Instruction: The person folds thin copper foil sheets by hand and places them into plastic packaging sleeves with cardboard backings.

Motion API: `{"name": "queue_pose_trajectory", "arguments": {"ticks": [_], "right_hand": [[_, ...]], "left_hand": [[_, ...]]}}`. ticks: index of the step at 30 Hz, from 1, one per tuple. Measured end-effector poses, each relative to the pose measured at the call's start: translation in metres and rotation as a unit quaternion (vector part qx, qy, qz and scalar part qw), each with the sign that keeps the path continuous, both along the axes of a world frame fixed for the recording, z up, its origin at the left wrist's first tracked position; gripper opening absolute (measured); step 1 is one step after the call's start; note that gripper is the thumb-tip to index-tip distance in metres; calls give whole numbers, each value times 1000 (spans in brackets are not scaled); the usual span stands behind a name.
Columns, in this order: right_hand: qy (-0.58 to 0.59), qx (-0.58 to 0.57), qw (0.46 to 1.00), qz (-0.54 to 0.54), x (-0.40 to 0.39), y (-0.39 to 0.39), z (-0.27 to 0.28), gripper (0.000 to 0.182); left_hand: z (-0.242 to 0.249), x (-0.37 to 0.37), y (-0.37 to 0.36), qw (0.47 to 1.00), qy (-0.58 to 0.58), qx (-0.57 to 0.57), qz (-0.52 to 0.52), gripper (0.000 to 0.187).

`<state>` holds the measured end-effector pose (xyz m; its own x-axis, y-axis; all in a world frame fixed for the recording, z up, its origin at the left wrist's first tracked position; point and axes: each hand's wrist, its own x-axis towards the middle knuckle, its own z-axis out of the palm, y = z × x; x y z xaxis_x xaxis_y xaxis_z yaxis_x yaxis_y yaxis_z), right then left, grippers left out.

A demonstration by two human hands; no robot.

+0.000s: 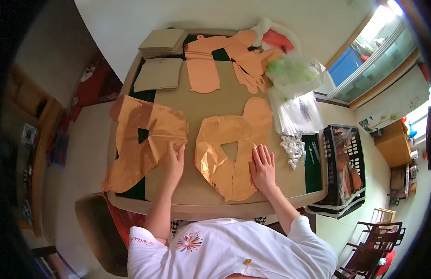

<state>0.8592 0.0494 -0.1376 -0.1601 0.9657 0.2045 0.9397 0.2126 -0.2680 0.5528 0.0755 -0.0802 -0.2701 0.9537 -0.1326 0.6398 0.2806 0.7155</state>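
Note:
Two flat, uninflated copper-coloured foil balloons lie side by side on the table in the head view. My left hand (pixel 173 162) is at the right edge of the left foil balloon (pixel 166 123), its fingers closed on the foil there. Stretched out flat, my right hand (pixel 263 169) rests on the right side of the other foil balloon (pixel 245 128), beside its triangular hole. That second balloon has a rounded end at the top right and shiny creases on its left. More flat foil balloons (pixel 203 74) lie towards the back of the table.
Two stacks of brown card sheets (pixel 159 74) sit at the back left. On the right are clear plastic bags (pixel 297 111), a bunch of small white ties (pixel 292 149) and thin sticks (pixel 313 153). A black crate (pixel 331 172) with plastic-wrapped contents stands beyond the table's right edge.

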Motion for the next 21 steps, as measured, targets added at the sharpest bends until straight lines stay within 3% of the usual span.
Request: {"name": "queue_pose_trajectory", "arguments": {"ticks": [3,4,6,7,8,11,14,16,18,19,21], "right_hand": [[2,13,1000,-7,-1,-4,0,48],[2,17,1000,-9,-2,-5,0,48],[3,21,1000,-11,-2,-5,-1,47],[4,24,1000,-12,-2,-5,-1,47],[4,25,1000,-12,-2,-5,0,47],[6,27,1000,-12,-2,-6,1,46],[4,29,1000,-9,-2,-6,-1,47],[-4,29,1000,-8,-1,-5,-3,48],[0,19,1000,-8,-2,-5,0,48],[1,13,1000,-9,-2,-6,1,48],[-2,19,1000,-7,-1,-6,-1,48]], "left_hand": [[8,7,16,976,-163,-144,-20,39],[-20,7,21,985,-129,-3,-113,54],[-65,17,35,951,-301,2,-69,60],[-73,23,40,922,-384,5,-47,64],[-69,29,42,803,-592,-61,-12,72],[0,47,32,697,-709,-100,49,74],[-64,61,45,683,-717,-135,13,69],[-79,73,48,683,-709,-170,-47,65],[-65,92,44,680,-696,-204,-113,59],[-47,96,39,671,-703,-221,-79,52],[-59,104,50,644,-725,-237,-60,51]]}}
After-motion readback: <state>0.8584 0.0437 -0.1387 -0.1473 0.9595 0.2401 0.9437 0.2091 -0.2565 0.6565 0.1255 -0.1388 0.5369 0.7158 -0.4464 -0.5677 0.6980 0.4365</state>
